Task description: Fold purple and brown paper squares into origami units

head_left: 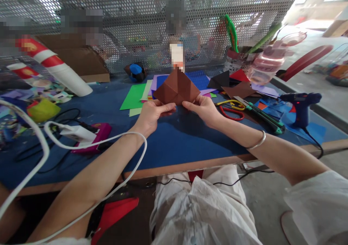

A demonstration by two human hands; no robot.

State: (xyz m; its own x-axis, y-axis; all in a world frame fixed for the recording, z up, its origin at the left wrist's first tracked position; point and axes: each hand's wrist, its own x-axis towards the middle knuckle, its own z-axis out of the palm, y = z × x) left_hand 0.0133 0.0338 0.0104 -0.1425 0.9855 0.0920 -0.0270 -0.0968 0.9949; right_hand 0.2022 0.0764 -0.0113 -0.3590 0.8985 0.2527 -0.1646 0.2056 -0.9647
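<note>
A brown sheet of folded paper (pixel 178 87) with crease lines is held up over the blue table, its peak pointing away from me. My left hand (pixel 154 113) pinches its lower left edge between thumb and fingers. On the lower right edge, my right hand (pixel 204 109) grips it the same way, the thumb lying on the near side. Behind the folded paper lies a stack of coloured sheets, with a green sheet (pixel 133 96) and a blue sheet (pixel 197 81) showing.
Right of my hands are scissors (pixel 231 110), a box cutter (pixel 268 119) and a blue glue gun (pixel 300 105). A pink bottle (pixel 265 65) stands behind them. At left lies a magenta power strip (pixel 94 139); a white cable (pixel 141 154) crosses my left forearm. A metal mesh panel (pixel 144 23) rises behind.
</note>
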